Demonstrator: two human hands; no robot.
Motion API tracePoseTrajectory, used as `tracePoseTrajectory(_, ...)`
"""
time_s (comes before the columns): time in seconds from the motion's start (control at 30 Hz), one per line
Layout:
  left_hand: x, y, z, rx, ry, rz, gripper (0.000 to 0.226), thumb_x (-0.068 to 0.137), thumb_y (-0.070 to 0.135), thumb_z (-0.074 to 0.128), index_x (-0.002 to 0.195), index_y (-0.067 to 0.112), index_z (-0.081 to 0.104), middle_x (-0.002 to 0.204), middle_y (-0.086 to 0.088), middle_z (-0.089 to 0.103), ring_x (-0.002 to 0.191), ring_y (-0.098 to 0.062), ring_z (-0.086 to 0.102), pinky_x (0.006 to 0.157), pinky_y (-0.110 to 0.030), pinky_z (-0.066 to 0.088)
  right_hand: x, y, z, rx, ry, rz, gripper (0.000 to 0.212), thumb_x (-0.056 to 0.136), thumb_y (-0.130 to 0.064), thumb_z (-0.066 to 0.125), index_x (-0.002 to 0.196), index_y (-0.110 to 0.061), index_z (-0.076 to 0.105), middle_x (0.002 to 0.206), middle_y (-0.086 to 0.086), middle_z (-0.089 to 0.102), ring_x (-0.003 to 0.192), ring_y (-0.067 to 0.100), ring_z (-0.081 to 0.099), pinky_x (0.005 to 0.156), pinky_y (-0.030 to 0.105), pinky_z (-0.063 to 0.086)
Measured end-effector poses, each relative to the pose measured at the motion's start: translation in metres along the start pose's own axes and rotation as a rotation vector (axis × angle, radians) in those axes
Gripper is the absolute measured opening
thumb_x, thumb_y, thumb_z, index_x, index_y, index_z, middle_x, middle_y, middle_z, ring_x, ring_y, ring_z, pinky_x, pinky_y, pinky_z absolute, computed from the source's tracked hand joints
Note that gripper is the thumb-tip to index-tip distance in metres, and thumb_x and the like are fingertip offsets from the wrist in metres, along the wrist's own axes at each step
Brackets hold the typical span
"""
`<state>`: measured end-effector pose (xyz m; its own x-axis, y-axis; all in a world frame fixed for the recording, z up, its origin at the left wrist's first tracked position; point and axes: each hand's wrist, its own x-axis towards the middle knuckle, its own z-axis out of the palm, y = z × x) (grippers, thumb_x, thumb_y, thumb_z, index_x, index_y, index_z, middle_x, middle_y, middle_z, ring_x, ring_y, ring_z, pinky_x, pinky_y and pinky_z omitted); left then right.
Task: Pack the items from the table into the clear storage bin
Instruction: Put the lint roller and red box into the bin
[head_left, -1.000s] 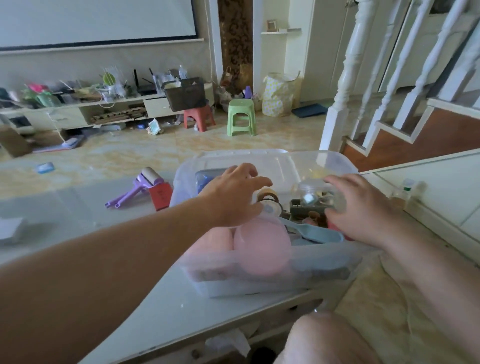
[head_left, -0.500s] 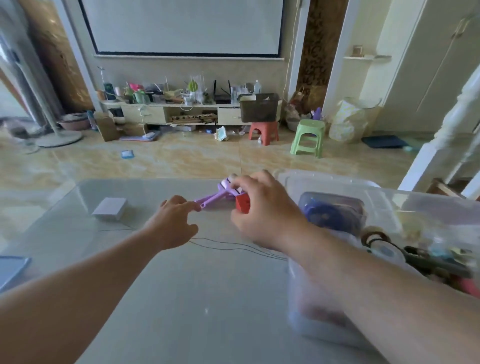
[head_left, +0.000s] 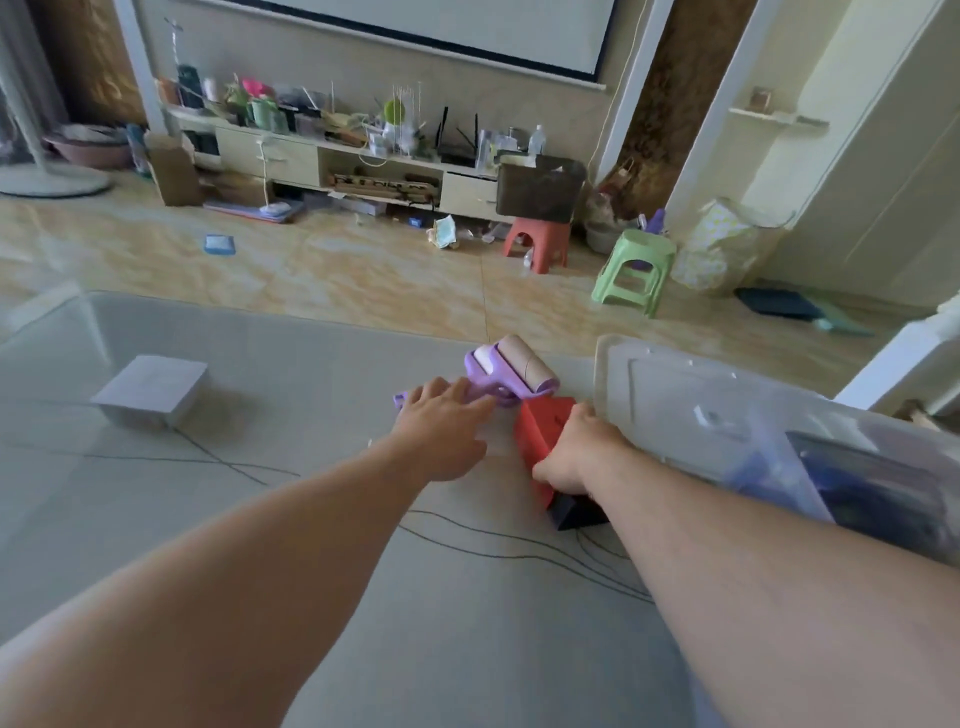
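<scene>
Clear storage bin (head_left: 675, 410) sits just right of right hand (head_left: 576, 457), which grips red box (head_left: 540, 447); left hand (head_left: 441, 431), fingers relaxed, rests on purple lint roller (head_left: 511, 371). Risk: roller may roll off the far table edge (head_left: 291, 314) just beyond if nudged. Open tabletop nearer and left

Your left arm: stretched forward, palm down; left hand (head_left: 444, 431) with fingers loosely extended, fingertips resting on an object. Your right arm: reaching forward from the lower right; right hand (head_left: 576, 454) with fingers curled, gripping an object, knuckles up.
</scene>
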<state>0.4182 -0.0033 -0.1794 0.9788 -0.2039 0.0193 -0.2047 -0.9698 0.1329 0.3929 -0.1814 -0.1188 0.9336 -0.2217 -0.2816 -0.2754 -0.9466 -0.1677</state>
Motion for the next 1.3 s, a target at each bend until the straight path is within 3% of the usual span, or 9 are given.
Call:
tracePoseTrajectory(0.17,-0.04,0.012,0.019,0.124,0.093,0.066,0.032,0.106,0.039,0.042,0.13,0.04,0.063,0.126,-0.003,0.057,0.12,-0.03,0.054,0.098,-0.042,0.041,-0.026,0.003,0.002,-0.103,-0.078,0.012,0.102,0.074,-0.045,0.083,0.152,-0.013,0.027,0.129,0.013,0.056,0.112,0.033,0.062,0.084,0.033,0.05)
tracePoseTrajectory(0.3,-0.098,0.009,0.0,-0.174,0.119,-0.018,0.041,0.102,0.015,0.052,0.133,0.037,0.068,0.118,-0.002,0.058,0.098,-0.027,0.065,0.086,-0.034,0.05,-0.078,0.003,0.004,-0.072,-0.097,-0.029,0.08,0.07,-0.038,0.08,0.139,-0.019,0.043,0.095,0.004,0.049,0.091,0.029,0.057,0.068,0.033,0.047)
tracePoseTrajectory(0.4,-0.146,0.0,-0.038,-0.335,0.178,-0.125,0.044,0.097,0.004,0.054,0.127,0.032,0.072,0.113,0.001,0.059,0.09,-0.022,0.064,0.084,-0.031,0.051,-0.123,0.0,-0.025,-0.048,-0.073,-0.105,0.08,0.068,-0.036,0.08,0.137,-0.021,0.042,0.088,0.003,0.049,0.081,0.025,0.058,0.059,0.031,0.043)
tracePoseTrajectory(0.57,-0.21,0.01,-0.143,-0.405,0.336,-0.173,0.049,0.107,0.021,0.042,0.139,0.057,0.046,0.117,-0.005,0.062,0.091,-0.029,0.067,0.081,-0.046,0.058,-0.203,0.021,-0.125,0.021,0.137,-0.431,0.083,0.069,-0.049,0.08,0.132,-0.024,0.032,0.103,0.006,0.06,0.086,0.028,0.061,0.065,0.035,0.051)
tracePoseTrajectory(0.7,-0.228,0.076,-0.217,-0.431,0.427,-0.069,0.052,0.108,0.024,0.041,0.15,0.051,0.028,0.118,-0.019,0.066,0.092,-0.04,0.064,0.081,-0.049,0.053,-0.254,0.113,-0.21,0.107,0.291,-0.57,0.064,0.07,-0.044,0.079,0.119,-0.032,0.04,0.098,-0.005,0.06,0.081,0.016,0.061,0.067,0.034,0.055)
tracePoseTrajectory(0.83,-0.223,0.181,-0.245,-0.408,0.39,0.108,0.05,0.108,0.02,0.043,0.157,0.031,0.037,0.14,-0.018,0.057,0.106,-0.028,0.053,0.086,-0.037,0.039,-0.277,0.246,-0.257,0.096,0.338,-0.396,0.078,0.068,-0.048,0.08,0.132,-0.041,0.037,0.103,-0.008,0.06,0.084,0.015,0.061,0.068,0.033,0.053)
tracePoseTrajectory(1.0,-0.208,0.303,-0.228,-0.239,0.24,0.317,0.048,0.109,0.03,0.041,0.157,0.029,0.038,0.146,-0.007,0.056,0.128,-0.03,0.052,0.105,-0.042,0.041,-0.27,0.391,-0.242,0.227,0.38,-0.033,0.08,0.068,-0.06,0.073,0.137,-0.043,0.036,0.115,-0.002,0.063,0.088,0.021,0.064,0.072,0.036,0.054)
tracePoseTrajectory(1.13,-0.198,0.375,-0.193,-0.177,0.138,0.396,0.038,0.108,0.028,0.04,0.145,0.032,0.045,0.128,-0.001,0.062,0.117,-0.029,0.057,0.091,-0.039,0.042,-0.249,0.434,-0.198,0.322,0.374,0.028,0.085,0.063,-0.072,0.064,0.137,-0.046,0.034,0.119,-0.002,0.064,0.097,0.026,0.066,0.083,0.043,0.058)
tracePoseTrajectory(1.3,-0.184,0.41,-0.159,-0.108,0.104,0.357,0.037,0.108,0.021,0.038,0.144,0.024,0.045,0.137,0.003,0.057,0.122,-0.021,0.056,0.091,-0.035,0.044,-0.224,0.455,-0.173,0.114,0.278,-0.047,0.096,0.071,-0.072,0.064,0.153,-0.042,0.023,0.131,0.006,0.053,0.108,0.029,0.061,0.087,0.045,0.057)
